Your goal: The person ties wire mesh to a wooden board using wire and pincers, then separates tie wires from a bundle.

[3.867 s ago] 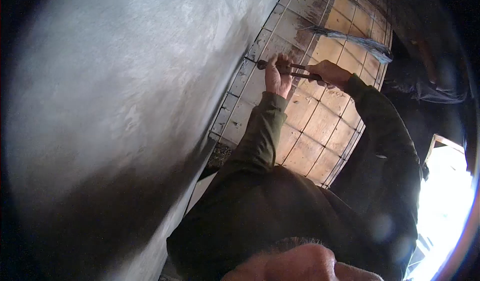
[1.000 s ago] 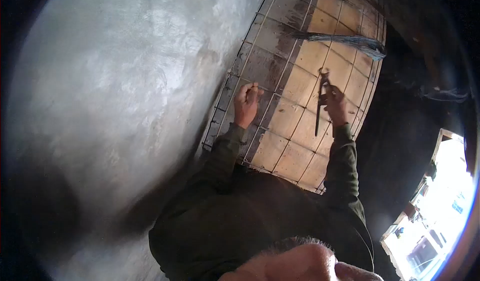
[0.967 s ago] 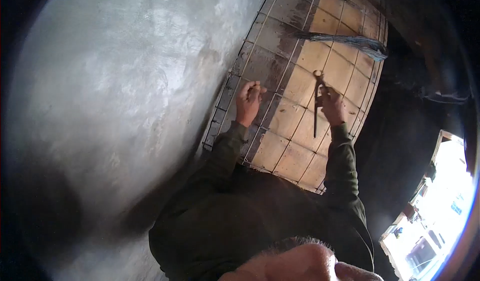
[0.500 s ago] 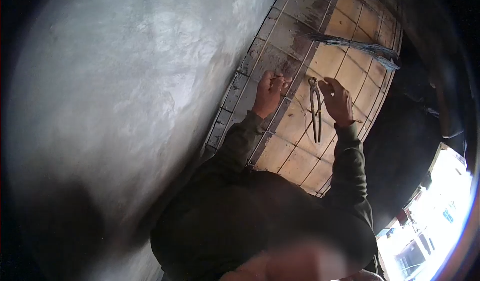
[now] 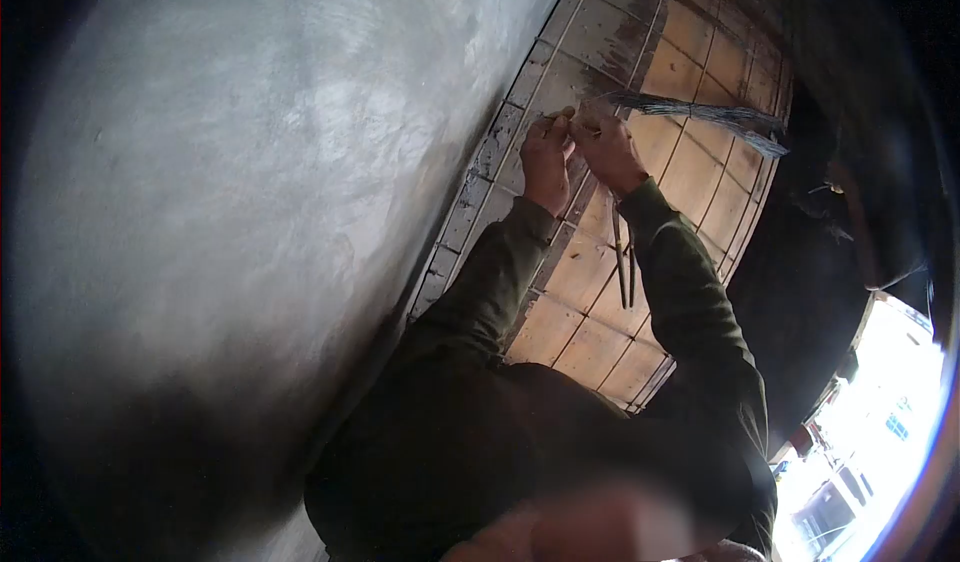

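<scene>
Side by side over the rebar grid (image 5: 588,314) are both my hands, almost touching. My left hand (image 5: 546,162) is closed, fingers pinched on something too small to make out. My right hand (image 5: 606,146) is also closed, its fingertips bent toward the left ones; what they hold is hidden. Below my right wrist, the pliers (image 5: 622,262) lie on the grid with their handles showing and their head covered by the hand. Just beyond my right hand a bundle of thin wire (image 5: 700,112) rests across the bars.
A smooth grey wall (image 5: 260,162) rises along the grid's left side. Light wooden boards (image 5: 670,102) and a grey strip lie under the bars. At the lower right is a bright opening (image 5: 870,422), with a dark area beside the grid.
The pliers, held in my right hand a second ago, now lie on the grid. My right hand has moved up and left to meet my left hand.
</scene>
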Action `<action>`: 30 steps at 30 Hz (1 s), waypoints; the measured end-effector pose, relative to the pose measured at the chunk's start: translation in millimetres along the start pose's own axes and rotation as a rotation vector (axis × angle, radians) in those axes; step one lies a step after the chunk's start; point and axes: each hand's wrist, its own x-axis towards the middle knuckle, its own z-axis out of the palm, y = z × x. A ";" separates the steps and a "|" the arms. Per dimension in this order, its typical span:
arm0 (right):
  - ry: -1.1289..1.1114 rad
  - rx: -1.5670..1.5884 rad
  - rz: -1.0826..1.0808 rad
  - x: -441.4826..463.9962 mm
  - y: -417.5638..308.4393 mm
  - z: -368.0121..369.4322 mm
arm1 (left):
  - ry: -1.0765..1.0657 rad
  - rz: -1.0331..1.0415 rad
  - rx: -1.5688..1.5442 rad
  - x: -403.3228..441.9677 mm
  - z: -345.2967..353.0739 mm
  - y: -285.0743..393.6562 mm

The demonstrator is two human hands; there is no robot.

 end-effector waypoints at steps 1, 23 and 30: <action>-0.001 -0.001 0.002 1.8 1.4 1.7 | 0.021 0.023 0.112 -2.5 -0.5 2.5; 0.072 -0.516 -0.074 47.7 -9.3 34.7 | 0.202 0.353 1.441 18.4 -69.1 23.4; 0.055 -0.397 -0.033 57.9 10.2 44.0 | 0.237 0.449 1.419 29.2 -75.2 7.4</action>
